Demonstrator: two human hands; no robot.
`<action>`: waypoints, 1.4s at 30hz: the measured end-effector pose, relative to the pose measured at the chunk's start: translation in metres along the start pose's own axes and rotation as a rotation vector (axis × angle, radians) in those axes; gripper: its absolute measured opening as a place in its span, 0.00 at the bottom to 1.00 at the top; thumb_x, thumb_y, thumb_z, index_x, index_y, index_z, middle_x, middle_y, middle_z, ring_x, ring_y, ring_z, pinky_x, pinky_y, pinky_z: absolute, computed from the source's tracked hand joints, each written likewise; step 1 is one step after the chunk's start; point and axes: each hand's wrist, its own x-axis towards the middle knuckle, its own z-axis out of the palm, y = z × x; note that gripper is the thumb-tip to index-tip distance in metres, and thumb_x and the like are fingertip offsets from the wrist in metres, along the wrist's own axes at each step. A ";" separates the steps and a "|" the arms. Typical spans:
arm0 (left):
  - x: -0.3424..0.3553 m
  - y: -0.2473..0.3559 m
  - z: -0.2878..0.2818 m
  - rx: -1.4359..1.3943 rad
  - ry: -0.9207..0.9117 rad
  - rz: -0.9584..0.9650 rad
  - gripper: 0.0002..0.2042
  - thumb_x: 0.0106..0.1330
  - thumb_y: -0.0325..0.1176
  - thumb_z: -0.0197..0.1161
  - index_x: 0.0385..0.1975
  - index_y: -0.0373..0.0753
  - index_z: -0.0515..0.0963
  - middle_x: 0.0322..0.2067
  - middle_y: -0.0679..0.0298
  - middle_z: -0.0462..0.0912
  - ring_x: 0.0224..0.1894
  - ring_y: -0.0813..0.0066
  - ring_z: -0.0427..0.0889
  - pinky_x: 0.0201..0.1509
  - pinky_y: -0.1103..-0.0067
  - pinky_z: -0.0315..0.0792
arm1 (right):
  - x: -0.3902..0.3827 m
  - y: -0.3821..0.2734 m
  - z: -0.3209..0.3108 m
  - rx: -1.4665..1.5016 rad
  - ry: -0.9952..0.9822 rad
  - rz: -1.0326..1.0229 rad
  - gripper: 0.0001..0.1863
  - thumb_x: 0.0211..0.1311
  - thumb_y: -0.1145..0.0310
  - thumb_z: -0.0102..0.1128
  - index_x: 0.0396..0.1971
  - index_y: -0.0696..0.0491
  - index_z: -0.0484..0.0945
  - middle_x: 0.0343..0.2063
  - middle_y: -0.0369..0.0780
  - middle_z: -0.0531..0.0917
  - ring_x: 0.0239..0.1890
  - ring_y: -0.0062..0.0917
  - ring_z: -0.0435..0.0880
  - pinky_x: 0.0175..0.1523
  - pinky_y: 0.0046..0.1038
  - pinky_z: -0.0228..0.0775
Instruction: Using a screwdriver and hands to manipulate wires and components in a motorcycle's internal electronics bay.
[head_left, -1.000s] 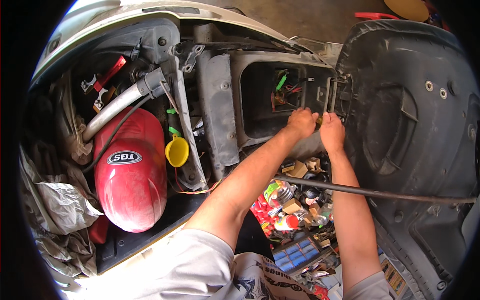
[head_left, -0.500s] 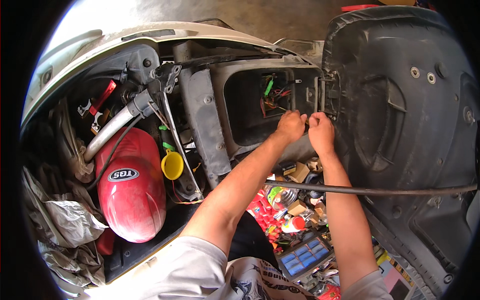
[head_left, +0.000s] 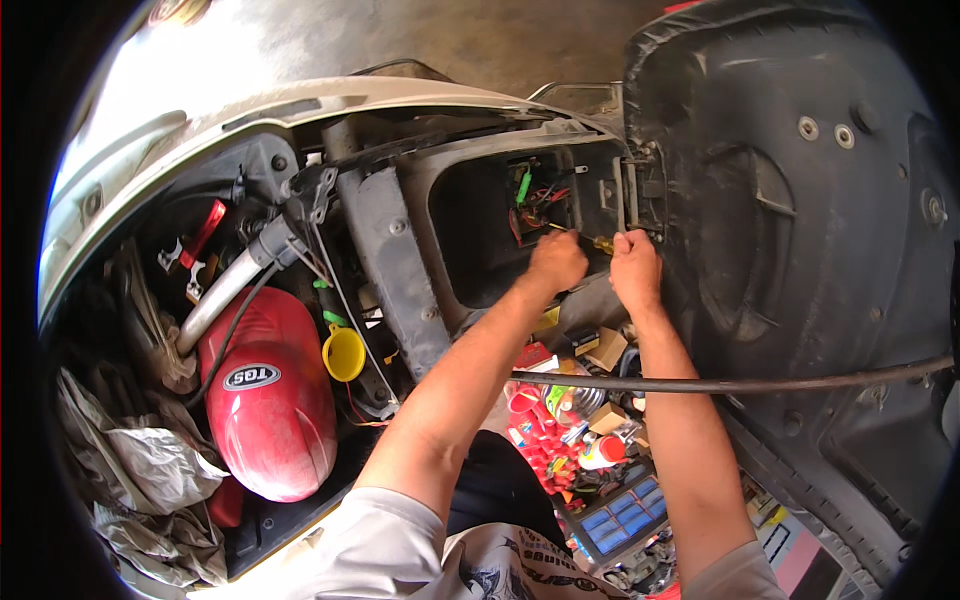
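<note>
My right hand (head_left: 635, 268) is closed around the yellow handle of what looks like a thin screwdriver (head_left: 602, 244), at the right end of an open black storage box (head_left: 470, 235) in a scooter body. Its shaft appears to run left, past the fingertips of my left hand (head_left: 558, 262). The left fingers are curled, and whether they grip the shaft is hidden. Just beyond them, a bundle of red and dark wires (head_left: 540, 205) with a green connector (head_left: 524, 185) comes through an opening in the box.
The raised black seat (head_left: 760, 200) stands at the right. A dark bar (head_left: 780, 384) crosses over my right forearm. On the left lie a red helmet-like shell (head_left: 270, 420), a yellow funnel (head_left: 344, 354) and crumpled grey cloth (head_left: 150, 465). Below sits a blue solar panel (head_left: 622, 515) among cluttered parts.
The view has shifted a little. My hands have moved slightly apart, and the yellow handle now shows between them.
</note>
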 end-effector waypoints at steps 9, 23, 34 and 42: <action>0.015 -0.040 -0.026 0.570 -0.189 0.006 0.26 0.58 0.30 0.52 0.60 0.36 0.67 0.61 0.49 0.66 0.66 0.56 0.63 0.69 0.69 0.57 | -0.018 -0.007 0.011 0.085 0.124 -0.142 0.08 0.60 0.69 0.57 0.35 0.57 0.74 0.34 0.51 0.79 0.42 0.48 0.77 0.46 0.43 0.69; 0.033 -0.017 -0.036 0.765 -0.279 -0.125 0.24 0.63 0.32 0.51 0.62 0.46 0.63 0.62 0.62 0.66 0.61 0.63 0.71 0.62 0.71 0.68 | -0.025 -0.002 0.013 0.174 0.191 -0.219 0.10 0.55 0.79 0.56 0.37 0.55 0.72 0.39 0.47 0.73 0.43 0.45 0.76 0.47 0.41 0.69; 0.033 -0.024 -0.044 0.720 -0.221 -0.071 0.23 0.60 0.29 0.53 0.58 0.49 0.67 0.63 0.65 0.66 0.61 0.63 0.70 0.61 0.70 0.69 | -0.019 -0.009 0.007 0.208 0.148 -0.139 0.09 0.53 0.82 0.53 0.36 0.59 0.71 0.40 0.52 0.73 0.43 0.48 0.75 0.47 0.41 0.70; 0.026 -0.029 -0.045 0.696 -0.178 -0.010 0.24 0.61 0.29 0.52 0.60 0.48 0.67 0.62 0.65 0.66 0.61 0.64 0.71 0.61 0.72 0.69 | 0.000 -0.022 0.002 0.062 0.021 -0.235 0.11 0.56 0.76 0.56 0.39 0.60 0.70 0.39 0.53 0.74 0.41 0.50 0.78 0.46 0.44 0.73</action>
